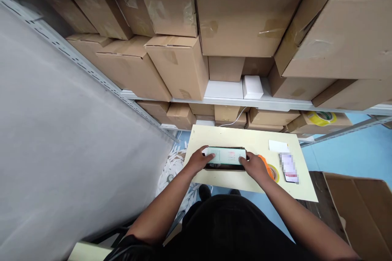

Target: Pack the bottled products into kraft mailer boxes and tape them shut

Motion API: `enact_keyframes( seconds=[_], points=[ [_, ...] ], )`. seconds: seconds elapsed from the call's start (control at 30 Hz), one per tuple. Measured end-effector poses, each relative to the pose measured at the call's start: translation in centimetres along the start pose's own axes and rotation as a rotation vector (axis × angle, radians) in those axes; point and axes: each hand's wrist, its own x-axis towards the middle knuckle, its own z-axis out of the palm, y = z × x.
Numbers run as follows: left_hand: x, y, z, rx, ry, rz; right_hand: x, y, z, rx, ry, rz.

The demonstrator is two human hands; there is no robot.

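Note:
A slim white and pale green box with small print lies across the opening of a brown cardboard box on the small cream table. My left hand grips the slim box at its left end, thumb on top. At the other end my right hand holds it the same way. The cardboard box's inside is mostly hidden under the slim box. Just right of my right hand, an orange tape dispenser with a yellow tape roll rests on the table, partly covered by my forearm.
On the cream table lie a phone and a white card. Behind it stands a shelf with several cardboard boxes and a yellow tape roll. White paper scraps litter the floor at left. An open carton stands at right.

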Motion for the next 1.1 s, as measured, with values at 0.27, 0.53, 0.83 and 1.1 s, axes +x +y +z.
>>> enact_keyframes(
  seconds=[0.27,0.53,0.83,1.1],
  points=[
    [0.2,-1.5,1.0,0.141,0.029,0.017,1.2,0.3,0.7,-0.212,-0.131,0.007],
    [0.4,-2.2,1.6,0.144,0.102,0.086,2.6,0.6,2.2,-0.233,-0.175,0.035],
    [0.2,-4.0,2.3,0.156,-0.031,0.198,1.4,2.7,3.5,-0.197,-0.039,-0.1],
    [0.5,-2.8,3.0,0.291,0.01,0.199,2.5,1.8,3.0,-0.259,-0.112,-0.08]
  ],
)
